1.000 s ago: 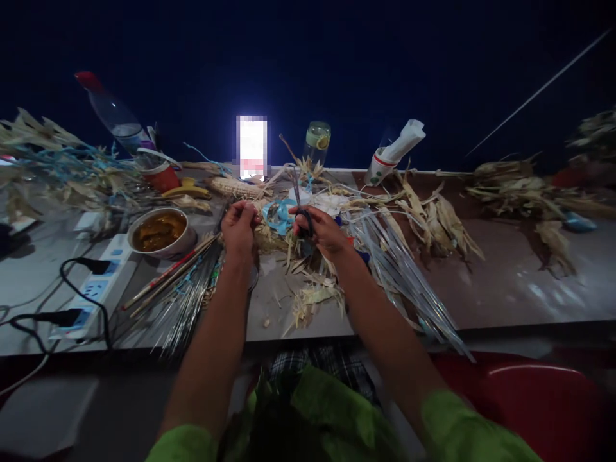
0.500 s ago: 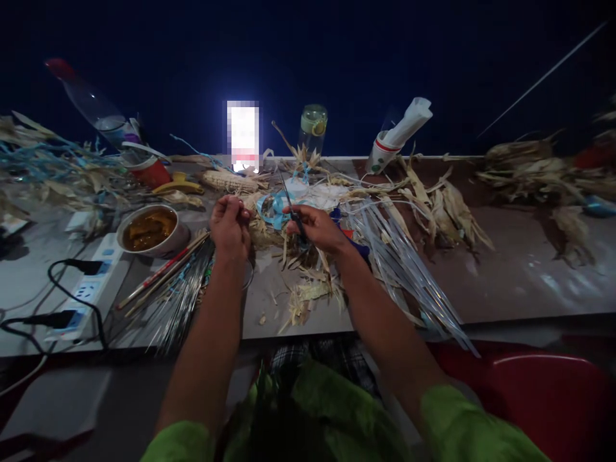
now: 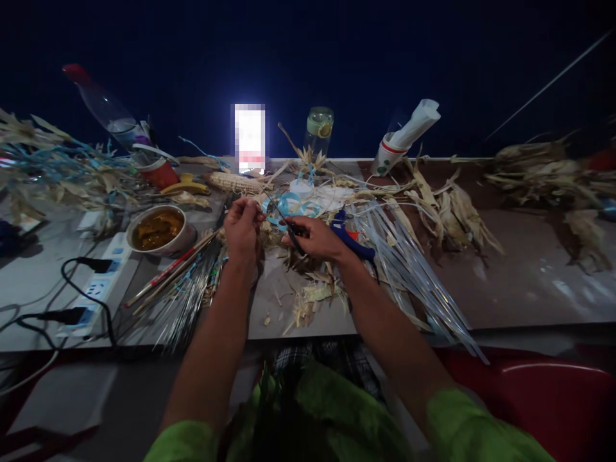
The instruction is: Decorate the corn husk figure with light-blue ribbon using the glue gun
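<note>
My left hand (image 3: 243,231) is closed in a pinch, thumb against fingertips; what it holds is too small to make out. In my right hand (image 3: 315,237), curled fingers grip a slim dark-handled tool (image 3: 294,239) with a long thin blade, its exact kind unclear. The blade points up and left, passing close to my left fingertips. Just beyond both hands lies a roll of light blue ribbon (image 3: 276,208), among dry corn husks (image 3: 312,298). A blue glue gun (image 3: 353,240) rests right of my right hand.
Left stand a bowl of brown liquid (image 3: 158,232), a power strip (image 3: 99,289) and a bundle of thin wires (image 3: 185,314). Clear glue sticks (image 3: 423,282) lie to the right. Behind are a lit phone (image 3: 249,138), a glass bottle (image 3: 319,128) and a paper cup (image 3: 385,155).
The view has shifted slightly, so the table's things sit further right. The tool in my right hand has tilted, its tip swinging left toward my left hand, which stays pinched.
</note>
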`<action>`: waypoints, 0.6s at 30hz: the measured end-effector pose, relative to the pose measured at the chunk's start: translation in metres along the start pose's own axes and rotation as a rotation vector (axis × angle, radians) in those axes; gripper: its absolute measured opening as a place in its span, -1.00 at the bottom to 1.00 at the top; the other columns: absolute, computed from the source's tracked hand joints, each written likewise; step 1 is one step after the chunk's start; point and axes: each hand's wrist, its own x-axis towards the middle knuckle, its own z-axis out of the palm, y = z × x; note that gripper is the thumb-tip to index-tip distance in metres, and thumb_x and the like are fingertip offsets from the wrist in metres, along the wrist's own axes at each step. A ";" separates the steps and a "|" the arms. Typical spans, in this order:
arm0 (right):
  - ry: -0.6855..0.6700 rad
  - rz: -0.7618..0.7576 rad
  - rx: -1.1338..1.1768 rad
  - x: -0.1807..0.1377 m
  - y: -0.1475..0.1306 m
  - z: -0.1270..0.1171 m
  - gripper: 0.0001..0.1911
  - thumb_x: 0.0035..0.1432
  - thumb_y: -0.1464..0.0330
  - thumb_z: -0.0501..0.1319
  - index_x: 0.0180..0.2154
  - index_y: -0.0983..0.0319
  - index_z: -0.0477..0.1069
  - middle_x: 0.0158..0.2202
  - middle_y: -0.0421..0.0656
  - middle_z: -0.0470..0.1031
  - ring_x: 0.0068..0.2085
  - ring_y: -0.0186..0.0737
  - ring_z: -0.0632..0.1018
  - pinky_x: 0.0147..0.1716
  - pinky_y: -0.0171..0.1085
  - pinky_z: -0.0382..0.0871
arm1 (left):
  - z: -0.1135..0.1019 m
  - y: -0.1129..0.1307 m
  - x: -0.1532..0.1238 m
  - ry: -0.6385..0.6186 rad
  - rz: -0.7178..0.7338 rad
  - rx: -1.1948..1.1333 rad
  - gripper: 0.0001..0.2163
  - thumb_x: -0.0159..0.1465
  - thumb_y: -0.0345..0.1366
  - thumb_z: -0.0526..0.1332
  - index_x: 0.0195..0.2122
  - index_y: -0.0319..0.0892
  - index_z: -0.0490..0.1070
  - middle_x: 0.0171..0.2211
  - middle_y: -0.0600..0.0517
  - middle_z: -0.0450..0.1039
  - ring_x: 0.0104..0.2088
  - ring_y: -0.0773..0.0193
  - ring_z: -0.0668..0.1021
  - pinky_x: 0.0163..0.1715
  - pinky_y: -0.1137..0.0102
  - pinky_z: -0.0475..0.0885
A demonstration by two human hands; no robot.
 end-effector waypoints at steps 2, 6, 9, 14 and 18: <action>-0.008 0.002 0.002 0.000 -0.002 0.000 -0.52 -0.04 0.24 0.26 -0.06 0.30 0.42 -0.19 -0.10 0.50 -0.21 -0.25 0.48 -0.18 -0.26 0.34 | 0.001 0.000 -0.001 -0.002 -0.003 0.012 -0.79 0.00 -0.26 0.35 -0.47 -0.20 0.32 -0.58 0.17 0.32 -0.64 0.54 0.35 -0.61 0.59 0.28; -0.032 -0.008 0.000 -0.001 -0.002 0.001 -0.52 -0.02 0.22 0.24 -0.06 0.32 0.42 -0.21 -0.10 0.49 -0.25 -0.25 0.48 -0.22 -0.27 0.34 | 0.001 -0.002 -0.001 -0.043 -0.017 0.049 -0.78 -0.01 -0.24 0.35 -0.48 -0.20 0.32 -0.59 0.16 0.32 -0.64 0.54 0.35 -0.61 0.59 0.28; -0.042 -0.019 -0.015 0.000 -0.001 0.002 -0.51 -0.02 0.22 0.24 -0.06 0.33 0.41 -0.20 -0.10 0.49 -0.23 -0.23 0.48 -0.22 -0.27 0.33 | -0.002 -0.006 0.000 -0.108 -0.006 0.071 -0.79 0.00 -0.21 0.34 -0.47 -0.19 0.34 -0.59 0.16 0.31 -0.63 0.53 0.34 -0.55 0.56 0.32; -0.047 -0.016 -0.026 0.000 -0.001 0.002 -0.50 -0.01 0.21 0.24 -0.04 0.33 0.41 -0.17 -0.08 0.49 -0.18 -0.22 0.48 -0.18 -0.28 0.31 | -0.004 -0.009 0.000 -0.159 -0.003 0.073 -0.81 0.03 -0.23 0.32 -0.46 -0.19 0.34 -0.60 0.17 0.28 -0.62 0.52 0.32 -0.51 0.54 0.34; -0.058 -0.020 -0.033 -0.001 -0.005 0.000 -0.51 -0.01 0.23 0.24 -0.06 0.35 0.42 -0.20 -0.09 0.49 -0.22 -0.24 0.48 -0.21 -0.30 0.30 | -0.001 -0.005 -0.002 -0.167 -0.023 0.080 -0.81 0.03 -0.24 0.32 -0.48 -0.20 0.33 -0.61 0.16 0.26 -0.62 0.51 0.32 -0.56 0.57 0.28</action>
